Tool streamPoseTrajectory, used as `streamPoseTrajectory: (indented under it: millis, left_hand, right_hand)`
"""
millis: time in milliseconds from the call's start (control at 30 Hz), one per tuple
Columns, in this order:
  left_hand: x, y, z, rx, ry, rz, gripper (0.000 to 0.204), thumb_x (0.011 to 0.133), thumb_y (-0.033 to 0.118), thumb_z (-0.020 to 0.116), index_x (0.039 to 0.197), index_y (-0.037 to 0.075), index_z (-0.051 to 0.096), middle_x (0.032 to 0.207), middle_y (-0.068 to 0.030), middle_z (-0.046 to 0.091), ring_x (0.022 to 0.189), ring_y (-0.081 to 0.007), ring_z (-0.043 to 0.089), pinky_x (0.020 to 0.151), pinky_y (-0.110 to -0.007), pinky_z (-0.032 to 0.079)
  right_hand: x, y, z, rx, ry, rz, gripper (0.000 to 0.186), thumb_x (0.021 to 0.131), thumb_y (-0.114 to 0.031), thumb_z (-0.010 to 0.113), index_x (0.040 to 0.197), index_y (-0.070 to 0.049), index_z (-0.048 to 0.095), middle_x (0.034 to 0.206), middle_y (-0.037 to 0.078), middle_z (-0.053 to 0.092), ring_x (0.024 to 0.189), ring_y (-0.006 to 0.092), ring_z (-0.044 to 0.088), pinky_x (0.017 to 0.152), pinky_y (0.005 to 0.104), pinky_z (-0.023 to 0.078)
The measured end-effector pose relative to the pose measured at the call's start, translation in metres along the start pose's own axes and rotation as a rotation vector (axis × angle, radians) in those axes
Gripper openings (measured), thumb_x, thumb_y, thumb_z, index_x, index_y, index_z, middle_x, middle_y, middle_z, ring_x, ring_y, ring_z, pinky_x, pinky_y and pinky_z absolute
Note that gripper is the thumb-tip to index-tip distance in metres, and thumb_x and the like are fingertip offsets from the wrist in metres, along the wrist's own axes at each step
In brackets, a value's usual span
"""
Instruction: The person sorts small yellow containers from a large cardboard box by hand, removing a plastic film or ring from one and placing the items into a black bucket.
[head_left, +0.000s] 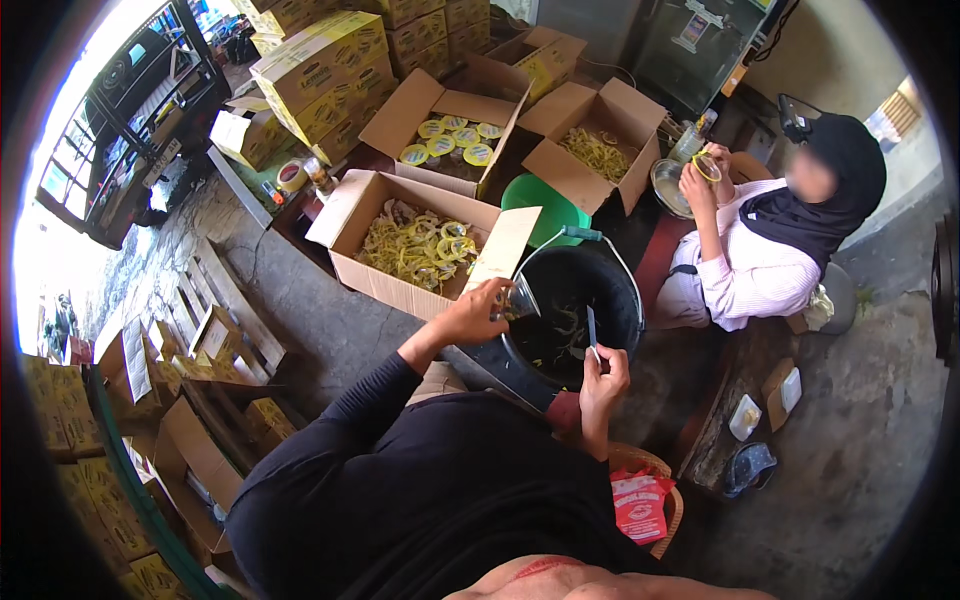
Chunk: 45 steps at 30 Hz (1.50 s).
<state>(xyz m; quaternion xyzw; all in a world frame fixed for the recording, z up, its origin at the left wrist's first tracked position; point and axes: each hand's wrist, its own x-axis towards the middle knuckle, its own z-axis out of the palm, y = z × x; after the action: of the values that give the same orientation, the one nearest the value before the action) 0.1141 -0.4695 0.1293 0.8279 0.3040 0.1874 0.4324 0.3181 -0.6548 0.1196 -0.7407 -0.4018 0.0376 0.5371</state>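
Note:
My left hand grips a clear plastic cup, tilted over the left rim of a black bucket. Between the fingers of my right hand is a thin-bladed knife, its blade pointing up over the bucket. Scraps lie inside the bucket, too dark to make out well. Just beyond my left hand stands an open cardboard box, holding a heap of yellow plastic strips and rings.
A co-worker at the right holds a yellow-rimmed cup. Farther back are a box of yellow-lidded cups, another box of strips and a green basin. A wicker basket stands by my right side.

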Motion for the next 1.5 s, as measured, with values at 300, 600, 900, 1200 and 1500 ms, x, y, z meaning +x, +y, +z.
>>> streamPoseTrajectory:
  millis: [300, 600, 900, 1200, 1500]
  left_hand:
    - [-0.017, -0.064, -0.092, -0.449, 0.266, -0.212, 0.062, 0.093, 0.011, 0.065, 0.148, 0.003, 0.037, 0.136, -0.0100, 0.055, 0.108, -0.0147, 0.059, 0.091, -0.031, 0.050]
    - [-0.044, -0.169, -0.227, -0.332, 0.730, -0.265, 0.060, 0.088, 0.010, 0.074, 0.140, 0.004, 0.046, 0.104, -0.0051, 0.064, 0.079, -0.0111, 0.059, 0.070, -0.027, 0.051]
    - [-0.029, -0.243, -0.382, 0.503, 0.945, -0.437, 0.043, 0.071, 0.031, 0.084, 0.102, 0.007, 0.068, 0.105, -0.0131, 0.066, 0.097, -0.0310, 0.066, 0.084, -0.041, 0.052]
    - [0.032, -0.301, -0.430, 0.859, 0.438, -0.329, 0.019, 0.070, 0.013, 0.074, 0.089, 0.012, 0.070, 0.099, -0.0079, 0.065, 0.097, -0.0298, 0.065, 0.085, -0.047, 0.042]
    - [0.079, -0.410, -0.390, 1.047, 0.162, -0.244, 0.013, 0.074, 0.016, 0.069, 0.086, 0.019, 0.074, 0.090, -0.0053, 0.071, 0.086, -0.0269, 0.070, 0.074, -0.045, 0.044]
  right_hand:
    - [0.008, -0.013, 0.033, 0.040, -0.015, -0.074, 0.012, 0.083, 0.002, 0.072, 0.090, 0.001, 0.062, 0.083, 0.009, 0.059, 0.068, 0.0182, 0.058, 0.058, 0.0300, 0.047]
    - [0.023, -0.056, 0.103, 0.056, 0.017, -0.087, 0.013, 0.081, 0.005, 0.073, 0.089, 0.001, 0.063, 0.084, 0.008, 0.059, 0.068, 0.0152, 0.056, 0.057, 0.0273, 0.046]
    - [0.031, -0.117, 0.211, 0.069, -0.050, -0.162, 0.013, 0.081, 0.005, 0.071, 0.091, 0.003, 0.063, 0.082, 0.011, 0.060, 0.069, 0.0197, 0.059, 0.060, 0.0303, 0.048]
    - [0.016, -0.158, 0.271, -0.028, -0.001, -0.088, 0.013, 0.080, 0.004, 0.072, 0.091, 0.003, 0.064, 0.082, 0.011, 0.061, 0.070, 0.0205, 0.061, 0.063, 0.0309, 0.050]
    - [-0.015, -0.168, 0.288, -0.132, 0.015, 0.000, 0.012, 0.082, 0.001, 0.073, 0.091, 0.002, 0.066, 0.081, 0.010, 0.061, 0.066, 0.0184, 0.059, 0.060, 0.0296, 0.048]
